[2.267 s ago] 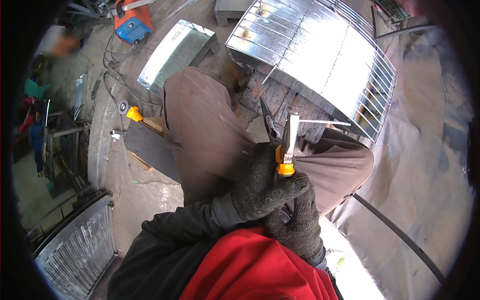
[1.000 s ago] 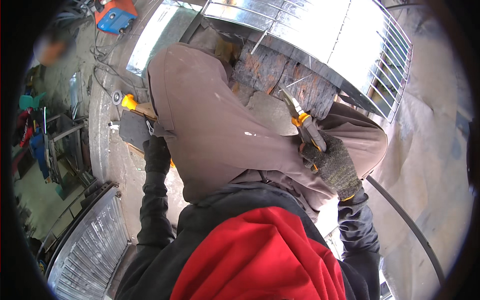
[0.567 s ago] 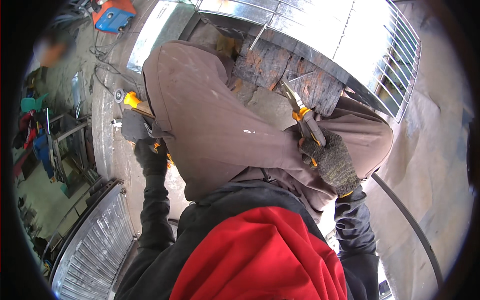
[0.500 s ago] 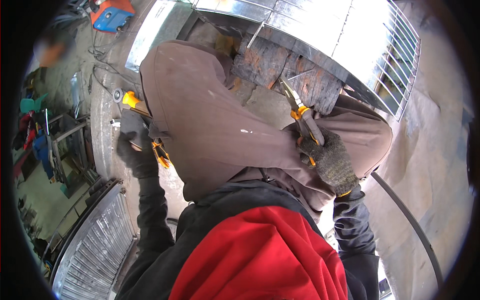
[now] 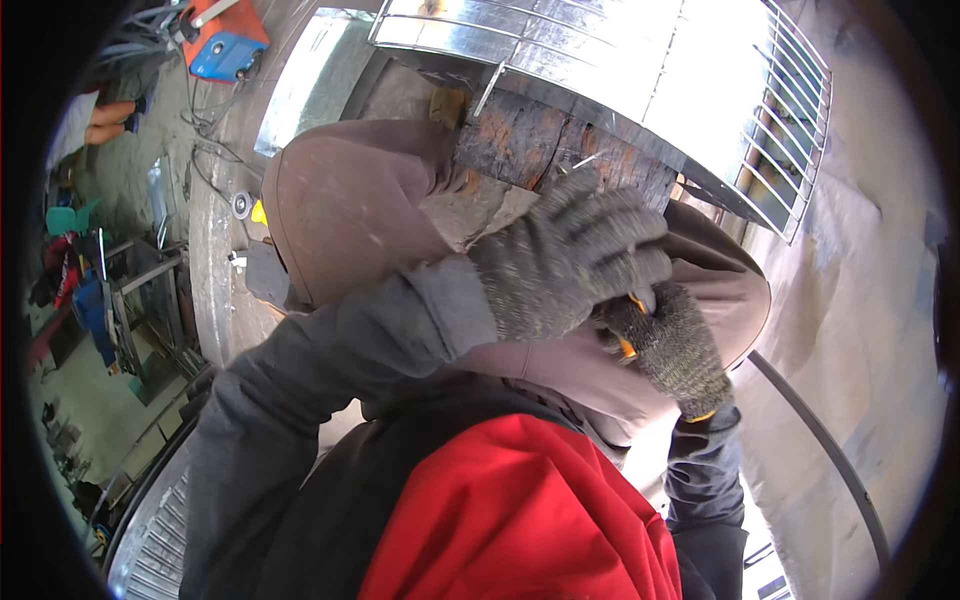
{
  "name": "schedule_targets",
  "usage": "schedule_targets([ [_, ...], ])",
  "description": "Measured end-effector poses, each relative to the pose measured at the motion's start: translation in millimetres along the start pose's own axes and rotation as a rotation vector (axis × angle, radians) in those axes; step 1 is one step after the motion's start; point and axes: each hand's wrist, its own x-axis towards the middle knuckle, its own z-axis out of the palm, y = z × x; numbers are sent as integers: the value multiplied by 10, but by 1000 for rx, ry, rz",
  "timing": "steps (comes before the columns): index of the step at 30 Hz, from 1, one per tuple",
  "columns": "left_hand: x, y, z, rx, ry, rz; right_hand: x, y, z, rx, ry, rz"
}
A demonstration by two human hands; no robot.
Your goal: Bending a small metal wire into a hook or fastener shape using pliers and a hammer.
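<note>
Right hand (image 5: 668, 345) is wrapped round an orange-trimmed tool (image 5: 627, 348), over the right trouser leg (image 5: 735, 310); tool's head hidden. Left hand (image 5: 560, 265) lies across it, fingers extended; cannot tell if it grips anything. Judgement: keep right wrist steady, left fingertips clear of the head. Thin rod tip (image 5: 588, 160) shows beyond, against dark wooden block (image 5: 510, 145). Farthest: orange-and-blue boxy unit (image 5: 227, 55), inside not visible; no container with visible contents made out.

Gray-gloved hands (image 5: 565, 265), dark sleeves (image 5: 330, 340), brown trousers (image 5: 350, 200), red cloth (image 5: 515, 510)
</note>
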Motion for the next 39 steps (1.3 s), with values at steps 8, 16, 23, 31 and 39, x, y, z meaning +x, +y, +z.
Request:
schedule_targets([
  [8,-275,-617,-104,-395,136,-277,-63,-7,87,-328,107,-171],
  [16,-18,-535,-159,-966,-150,-788,-172,141,22,-288,-16,-164],
  [23,-138,-580,-33,-792,-139,-570,-183,249,37,-194,-43,-233],
  [31,-166,-601,-35,-487,-196,-309,-187,300,97,-187,-51,-236],
  [39,-257,-707,66,-294,-99,-148,-212,315,128,-207,-14,-269],
])
